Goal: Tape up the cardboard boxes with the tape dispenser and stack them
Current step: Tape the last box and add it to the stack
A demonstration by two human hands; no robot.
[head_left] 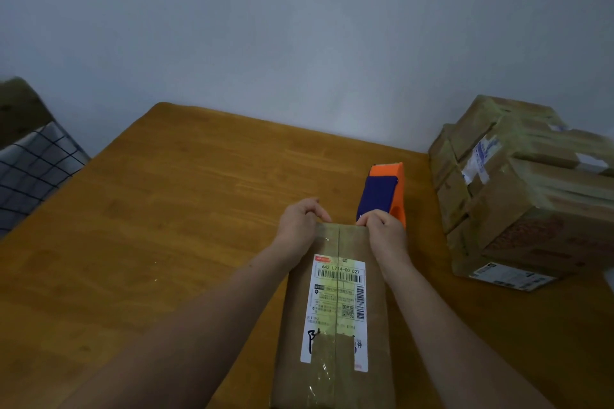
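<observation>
Brown cardboard sets the direction here: the long brown cardboard box with a white shipping label [345, 242] lies flat on the honey-coloured wooden table [166, 226]. Its long axis points straight away from the person, and its near end runs out of the bottom of the view. Both hands are at its far end, the left hand [300, 222] on the left corner and the right hand [385, 229] on the right. The fingers of each are curled over the far edge and grip it. Clear tape seems already laid along the centre seam. The orange and blue plastic tape dispenser [382, 196] stands just beyond the right hand, close to its knuckles, so that hand is plainly the nearer one. The stack of taped cardboard boxes [518, 196] sits to the right, well apart from the box. A carry there would probably have to pass rightward over or around the dispenser. To the left the tabletop stretches wide to its edge.
</observation>
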